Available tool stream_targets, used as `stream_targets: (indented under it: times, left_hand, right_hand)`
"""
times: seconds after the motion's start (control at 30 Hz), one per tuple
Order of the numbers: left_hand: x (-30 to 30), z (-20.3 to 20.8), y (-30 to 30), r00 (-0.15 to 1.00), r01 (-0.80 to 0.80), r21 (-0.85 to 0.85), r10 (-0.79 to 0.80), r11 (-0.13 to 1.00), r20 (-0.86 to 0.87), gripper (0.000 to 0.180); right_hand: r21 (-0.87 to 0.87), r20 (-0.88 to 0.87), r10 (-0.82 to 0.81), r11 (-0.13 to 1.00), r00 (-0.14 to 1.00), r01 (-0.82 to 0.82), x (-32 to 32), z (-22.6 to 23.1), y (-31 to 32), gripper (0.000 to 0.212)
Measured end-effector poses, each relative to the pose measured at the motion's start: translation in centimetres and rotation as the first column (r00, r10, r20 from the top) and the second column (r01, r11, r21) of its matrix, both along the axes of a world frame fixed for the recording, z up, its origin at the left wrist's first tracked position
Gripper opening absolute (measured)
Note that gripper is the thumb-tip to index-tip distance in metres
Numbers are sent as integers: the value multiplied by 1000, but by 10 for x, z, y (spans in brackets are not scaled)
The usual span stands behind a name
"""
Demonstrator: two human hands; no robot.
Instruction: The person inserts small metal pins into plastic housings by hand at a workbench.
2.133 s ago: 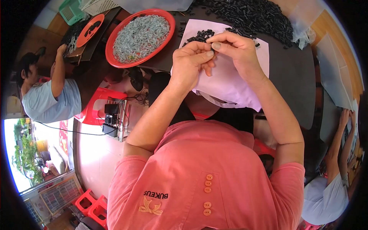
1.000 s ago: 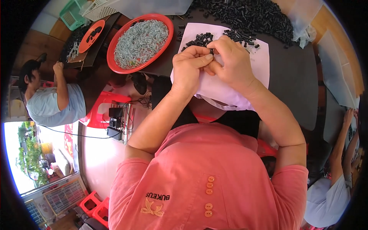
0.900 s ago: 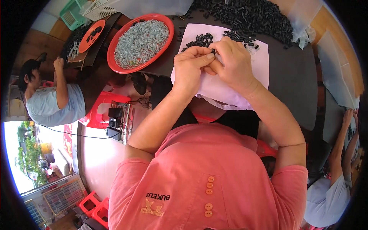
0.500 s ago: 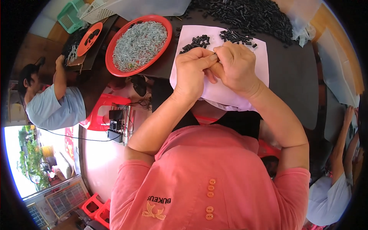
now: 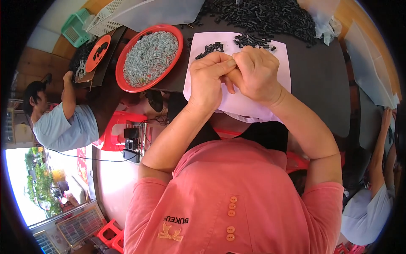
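Observation:
My left hand [image 5: 207,80] and my right hand [image 5: 258,76] meet above a pale pink sheet [image 5: 281,63] on the dark table. Both are closed, thumbs and fingers pinched together at one spot. Whatever they grip there is hidden by the fingers. Just beyond the hands, two small groups of short black cylindrical pieces lie on the sheet, one group [image 5: 210,50] at the left and another [image 5: 251,41] at the right. Left of the sheet, a round red tray [image 5: 181,46] holds a heap of small clear plastic pieces [image 5: 150,59].
A large pile of black pieces [image 5: 266,17] covers the table's far side, beside a clear plastic bag [image 5: 330,29]. At the left, a person [image 5: 67,122] works by an orange plate [image 5: 91,63]. Another person's arm [image 5: 378,148] shows at the right. A red stool [image 5: 112,131] stands lower left.
The view has shifted a little, so the tray and sheet appear slightly further left. My hands stay pinched together, with only slight finger movement.

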State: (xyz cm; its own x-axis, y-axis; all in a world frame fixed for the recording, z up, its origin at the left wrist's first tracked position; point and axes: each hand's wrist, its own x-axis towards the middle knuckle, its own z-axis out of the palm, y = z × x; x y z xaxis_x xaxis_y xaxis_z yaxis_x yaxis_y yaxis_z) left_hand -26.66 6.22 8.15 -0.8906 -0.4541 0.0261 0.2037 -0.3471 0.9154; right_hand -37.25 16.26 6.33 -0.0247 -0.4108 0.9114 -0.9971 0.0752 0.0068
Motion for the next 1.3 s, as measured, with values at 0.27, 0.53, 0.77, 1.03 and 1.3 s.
stream_targets:
  times: [0.27,0.53,0.77,1.03,1.3]
  left_hand:
    - [-5,5,0,1000,-28,-84,27,996,-13,16]
    - [-1,-2,-9,996,40,8,-39,999,-86,20]
    - [3,-7,-12,998,-28,5,29,1000,-56,15]
    - [3,-11,-20,998,-12,-37,10,999,-62,16]
    - [1,-10,-9,998,-57,4,58,998,-35,14]
  right_hand:
    - [-89,205,119,991,971,-103,-1,-3,-6,28]
    - [-58,320,141,990,937,-129,-5,4,-4,30]
    - [-22,220,106,994,970,-104,-6,4,-5,29]
    - [3,156,95,995,983,-97,-6,8,-6,38]
    - [20,114,76,997,991,-79,-9,6,-5,39]
